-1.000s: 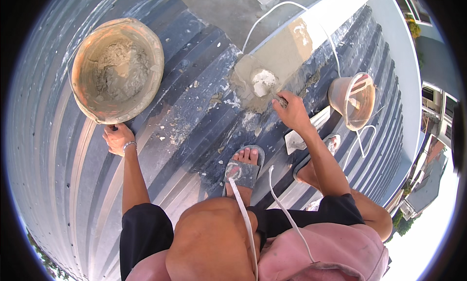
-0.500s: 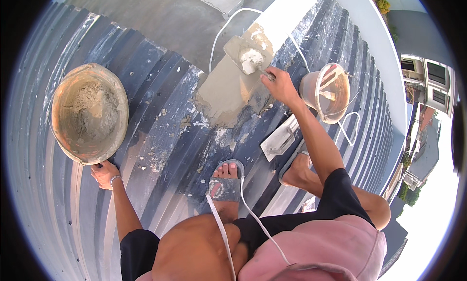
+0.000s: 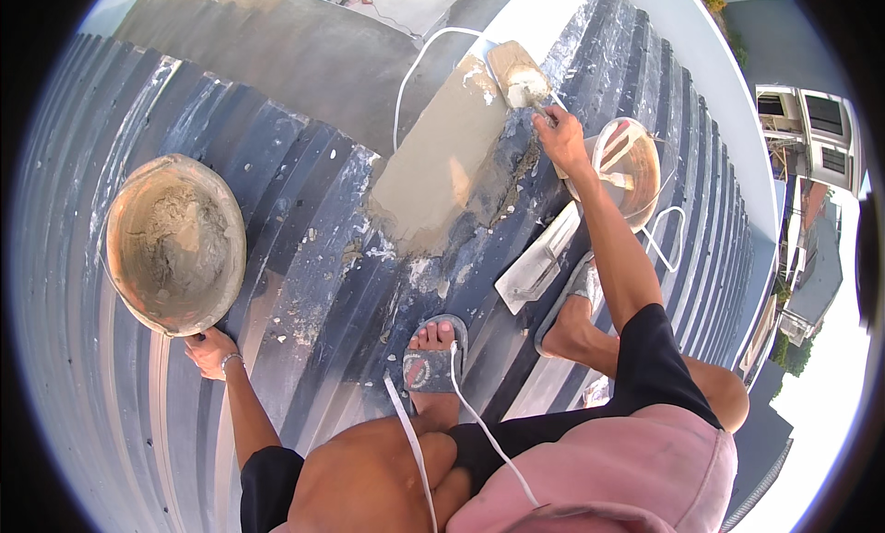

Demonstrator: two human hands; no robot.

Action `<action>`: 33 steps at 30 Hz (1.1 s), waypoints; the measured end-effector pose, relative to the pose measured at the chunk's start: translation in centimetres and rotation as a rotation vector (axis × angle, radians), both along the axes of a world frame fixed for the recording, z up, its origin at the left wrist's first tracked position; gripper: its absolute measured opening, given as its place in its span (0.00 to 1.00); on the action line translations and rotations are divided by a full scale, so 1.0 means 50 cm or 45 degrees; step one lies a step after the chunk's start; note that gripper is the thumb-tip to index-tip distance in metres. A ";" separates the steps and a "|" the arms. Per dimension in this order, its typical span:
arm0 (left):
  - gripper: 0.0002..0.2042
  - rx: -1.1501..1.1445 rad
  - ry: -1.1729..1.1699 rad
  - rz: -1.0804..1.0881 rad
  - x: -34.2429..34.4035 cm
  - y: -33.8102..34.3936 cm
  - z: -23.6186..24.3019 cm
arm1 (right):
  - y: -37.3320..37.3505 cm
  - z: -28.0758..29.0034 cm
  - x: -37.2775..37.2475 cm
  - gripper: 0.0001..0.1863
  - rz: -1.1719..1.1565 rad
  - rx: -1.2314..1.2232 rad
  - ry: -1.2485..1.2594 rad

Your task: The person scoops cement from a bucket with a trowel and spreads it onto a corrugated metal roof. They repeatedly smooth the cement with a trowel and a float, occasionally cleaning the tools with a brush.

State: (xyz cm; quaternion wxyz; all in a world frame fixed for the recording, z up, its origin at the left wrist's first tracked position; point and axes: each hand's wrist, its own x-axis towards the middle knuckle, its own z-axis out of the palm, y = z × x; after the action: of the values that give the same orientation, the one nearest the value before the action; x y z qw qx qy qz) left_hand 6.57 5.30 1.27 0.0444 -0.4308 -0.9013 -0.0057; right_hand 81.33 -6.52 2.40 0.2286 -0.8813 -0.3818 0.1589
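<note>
I squat on a dark corrugated metal roof (image 3: pixel 304 219). My left hand (image 3: pixel 210 350) grips the near rim of a round pan (image 3: pixel 173 244) holding grey mortar. My right hand (image 3: pixel 560 138) reaches far forward and holds a trowel (image 3: pixel 519 75) with a lump of mortar on its blade. The blade rests at the far end of a patch of fresh mortar (image 3: pixel 438 178) spread over the roof ridges. A thin white cord (image 3: pixel 415 67) loops by the patch.
A small bucket (image 3: pixel 627 171) with tools stands right of my right forearm. A flat steel float (image 3: pixel 539 270) lies on the roof near my sandalled feet (image 3: pixel 433 362). The roof edge runs along the right, with buildings far below.
My right hand has carried the trowel farther along the mortar patch, away from me. The view has shifted, and my left hand keeps hold of the pan.
</note>
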 end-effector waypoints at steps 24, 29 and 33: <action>0.19 0.041 -0.037 0.041 0.024 0.003 0.014 | -0.189 0.063 -0.412 0.21 0.470 -0.066 0.332; 0.19 0.042 0.002 0.013 0.022 0.001 0.015 | -0.140 0.059 -0.357 0.22 0.354 -0.191 0.373; 0.18 0.002 -0.016 0.014 0.039 0.004 0.022 | -0.117 0.024 -0.276 0.24 0.246 -0.076 0.259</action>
State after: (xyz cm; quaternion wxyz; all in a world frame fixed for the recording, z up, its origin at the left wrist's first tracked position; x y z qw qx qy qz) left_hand 8.53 5.51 2.38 0.0390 -0.4259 -0.9039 -0.0088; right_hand 67.55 -12.39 3.62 0.2234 -0.8263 -0.4347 0.2801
